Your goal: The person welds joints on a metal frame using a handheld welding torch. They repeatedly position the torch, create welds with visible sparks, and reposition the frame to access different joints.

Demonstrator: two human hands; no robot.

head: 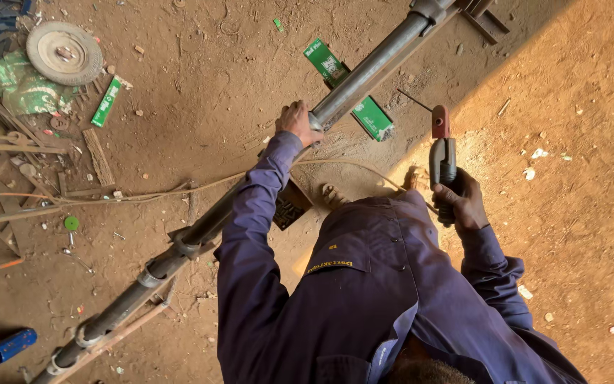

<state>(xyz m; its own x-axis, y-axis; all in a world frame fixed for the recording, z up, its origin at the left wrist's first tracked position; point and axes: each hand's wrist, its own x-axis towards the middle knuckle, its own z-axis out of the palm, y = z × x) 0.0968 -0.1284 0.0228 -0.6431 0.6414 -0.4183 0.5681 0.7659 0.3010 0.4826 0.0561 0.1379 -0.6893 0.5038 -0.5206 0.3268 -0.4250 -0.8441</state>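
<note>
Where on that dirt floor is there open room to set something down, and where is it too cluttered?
The sunlit dirt right of the electrode holder in the right hand is mostly bare, with small scraps. Another patch lies between the grey disc and the long pipe gripped by the left hand. The left edge is crowded with metal rods and green boxes.

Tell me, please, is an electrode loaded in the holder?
Loaded: a thin rod sticks out of the holder in the right hand.
</note>
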